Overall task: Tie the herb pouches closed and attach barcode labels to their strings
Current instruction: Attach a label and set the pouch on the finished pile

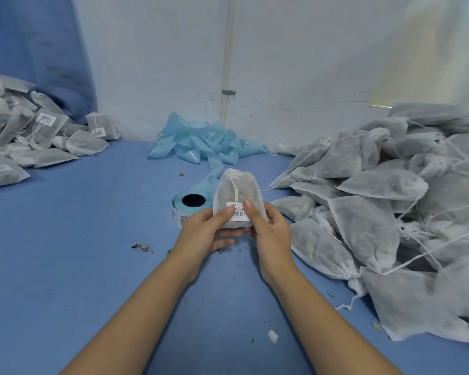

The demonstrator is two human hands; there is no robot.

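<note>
Thumbs of both hands pressed onto a barcode label [238, 211], flattening it against the front of a tied herb pouch [237, 197] held upright between them. Left hand [210, 228] cupped under and behind the pouch's near-left side, thumb on the label's left half, lower fingers extended beneath; right hand [268, 226] wrapped round the near-right side, thumb on the label's top right. Drawstring [234, 189] hanging from the gathered neck down to the label, so probably the labelling step, close to done for this pouch. Next, likely: a firm pinch to fold the sticker shut over the string, then a set-down with the labelled pouches [38, 139] far off to the left. Just beyond the left hand, label roll [191, 203] lying on the blue table [92, 239]; further beyond, crumpled backing strip [201, 142]. Off to the right, heap of unlabelled pouches [390, 212] with loose strings.
</note>
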